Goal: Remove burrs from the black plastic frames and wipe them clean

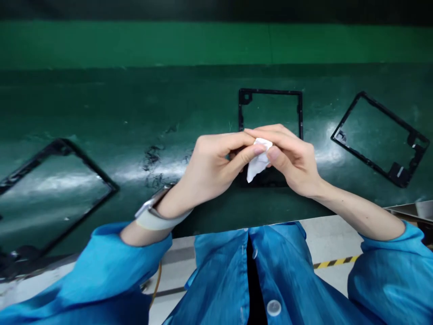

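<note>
Both hands meet in front of me above the green bench, pinching a small crumpled white wipe [259,161]. My left hand [216,167] grips its left side between thumb and fingers. From the right, my right hand [294,158] pinches the same piece, fingertips touching those of the left. Below and behind them lies a black rectangular frame [270,92] with an open middle; its near part is largely hidden by the hands.
A second black frame [389,110] lies tilted on the right of the green bench [135,104]. Another black frame [88,162] rests at the left, partly cut off by the picture edge. Dark scuff marks [152,162] show left of the hands. The bench's front edge runs close to my body.
</note>
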The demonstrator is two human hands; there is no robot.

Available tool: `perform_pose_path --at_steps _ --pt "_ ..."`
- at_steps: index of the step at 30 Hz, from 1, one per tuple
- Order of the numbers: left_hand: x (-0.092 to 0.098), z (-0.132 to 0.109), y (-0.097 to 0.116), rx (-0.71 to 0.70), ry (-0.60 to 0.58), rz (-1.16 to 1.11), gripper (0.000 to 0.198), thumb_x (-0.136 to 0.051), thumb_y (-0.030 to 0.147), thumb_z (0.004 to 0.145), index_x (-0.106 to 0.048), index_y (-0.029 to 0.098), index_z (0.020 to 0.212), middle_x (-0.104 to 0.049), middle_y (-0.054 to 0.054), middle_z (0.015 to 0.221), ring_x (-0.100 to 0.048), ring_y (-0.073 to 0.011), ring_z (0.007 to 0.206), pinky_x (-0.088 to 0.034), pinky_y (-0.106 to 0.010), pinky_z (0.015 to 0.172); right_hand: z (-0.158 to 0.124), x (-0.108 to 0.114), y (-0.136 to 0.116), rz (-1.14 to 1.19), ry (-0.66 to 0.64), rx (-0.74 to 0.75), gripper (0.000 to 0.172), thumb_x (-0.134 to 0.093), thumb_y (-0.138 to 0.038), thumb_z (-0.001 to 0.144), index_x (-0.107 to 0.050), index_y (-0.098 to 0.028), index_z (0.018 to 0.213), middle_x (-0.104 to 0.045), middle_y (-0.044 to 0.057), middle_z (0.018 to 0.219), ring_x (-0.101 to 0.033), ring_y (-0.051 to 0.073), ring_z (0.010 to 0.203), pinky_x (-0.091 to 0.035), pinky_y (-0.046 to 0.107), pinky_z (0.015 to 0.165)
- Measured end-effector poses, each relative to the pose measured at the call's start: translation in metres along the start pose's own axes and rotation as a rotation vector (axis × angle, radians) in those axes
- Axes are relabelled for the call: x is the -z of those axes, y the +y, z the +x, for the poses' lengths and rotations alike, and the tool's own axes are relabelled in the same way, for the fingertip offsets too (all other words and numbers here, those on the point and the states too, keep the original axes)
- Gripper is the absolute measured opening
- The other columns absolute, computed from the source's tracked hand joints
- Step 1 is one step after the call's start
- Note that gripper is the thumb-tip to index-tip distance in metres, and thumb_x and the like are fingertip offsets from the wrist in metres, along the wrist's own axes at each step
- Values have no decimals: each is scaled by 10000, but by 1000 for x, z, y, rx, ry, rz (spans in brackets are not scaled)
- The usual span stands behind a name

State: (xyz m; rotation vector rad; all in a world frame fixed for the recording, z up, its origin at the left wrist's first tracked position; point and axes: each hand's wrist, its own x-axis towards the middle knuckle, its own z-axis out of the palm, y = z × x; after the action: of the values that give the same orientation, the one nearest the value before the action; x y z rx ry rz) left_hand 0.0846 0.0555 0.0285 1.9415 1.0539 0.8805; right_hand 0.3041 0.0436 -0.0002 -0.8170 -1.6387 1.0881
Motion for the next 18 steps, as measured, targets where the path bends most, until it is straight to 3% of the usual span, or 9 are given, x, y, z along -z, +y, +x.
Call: perform_pose_path --at_steps 2,3,6,9,11,12,14,16,18 --pt "3 7 0 103 -90 -123 449 -677 653 1126 -857 275 964 -672 25 660 -598 -137 584 -480 -307 581 2 1 -2 -17 11 -12 371 -692 -540 1161 -884 -250 1290 -843 67 1360 -791 188 1267 -723 341 1012" --pt "5 10 -1 144 -131 -165 499 -685 717 1099 -860 277 940 -664 23 647 -605 -141 578 -481 -308 565 3 1 -2 -27 15 -36 380 -698 -560 1152 -891 -255 1270 -841 61 1373 -806 188 1234 -731 347 993" --pt "8 17 -6 166 -201 -170 596 -662 810 1065 -867 271 913 -714 12 719 -685 -160 656 -541 -308 599 5 2 -5 -3 0 -119 426 -707 -615 1128 -896 -247 1229 -831 46 1413 -824 149 1045 -697 265 749" --pt "17 18 -16 34 -135 95 538 -617 730 1127 -874 270 1016 -800 0 900 -776 -197 852 -665 -370 810 9 8 -11 33 -2 -126 361 -738 -536 1130 -897 -217 1191 -889 23 1182 -761 88 787 -609 211 609" --pt "28 14 -28 -92 -103 339 500 -644 714 1120 -853 267 1198 -853 -43 1205 -809 -264 1155 -683 -486 1083 12 16 -14 -78 -20 -70 252 -768 -420 1132 -897 -209 1176 -884 0 997 -732 81 711 -612 219 630" --pt "34 11 -35 -154 -120 425 580 -650 758 1096 -810 257 1342 -813 -77 1437 -763 -307 1368 -631 -551 1230 12 20 -14 -190 -40 -15 199 -772 -354 1132 -896 -204 1173 -873 -4 953 -745 89 733 -630 230 679" --pt "43 1 -50 -224 -277 478 909 -573 898 1048 -577 237 1673 -530 -124 1834 -460 -369 1755 -430 -655 1444 12 27 -11 -455 -88 130 156 -742 -240 1139 -886 -184 1166 -852 8 955 -776 116 845 -648 263 796" --pt "46 -9 -63 -249 -372 488 1119 -481 987 1013 -332 227 1821 -332 -145 1941 -245 -395 1847 -289 -708 1495 8 28 -6 -668 -158 214 200 -664 -181 1162 -864 -170 1178 -821 31 1004 -761 141 924 -619 282 806" --pt "45 -17 -71 -262 -385 506 1168 -441 1009 1007 -242 228 1851 -312 -146 1948 -227 -390 1849 -225 -695 1514 5 24 -1 -800 -250 204 258 -578 -156 1185 -836 -174 1188 -780 45 1045 -725 155 942 -569 279 750"
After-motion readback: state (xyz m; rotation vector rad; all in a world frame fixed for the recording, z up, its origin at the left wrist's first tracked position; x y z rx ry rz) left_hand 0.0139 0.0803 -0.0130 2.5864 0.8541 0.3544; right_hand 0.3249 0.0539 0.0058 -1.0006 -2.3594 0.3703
